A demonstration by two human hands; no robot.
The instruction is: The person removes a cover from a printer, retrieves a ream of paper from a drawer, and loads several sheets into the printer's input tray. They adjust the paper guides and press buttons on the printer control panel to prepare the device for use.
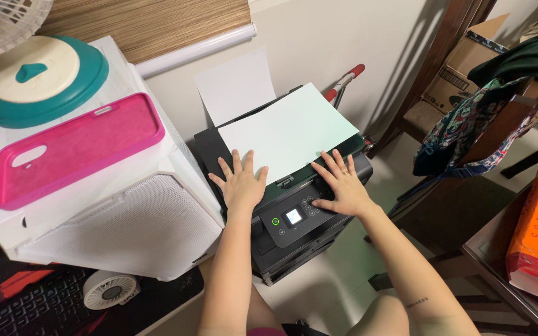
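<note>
Both hands lie flat, fingers spread wide and gripping nothing, left hand (241, 180) and right hand (339, 185) pinning the near edge of a sheet (287, 129) atop the black printer (294, 227); it's thin and floppy, I'd pinch an edge.

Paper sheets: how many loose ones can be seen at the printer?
2. One sheet lies flat on the printer top, under both hands. The other sheet stands behind it in the rear tray. More may be hidden inside.
</note>
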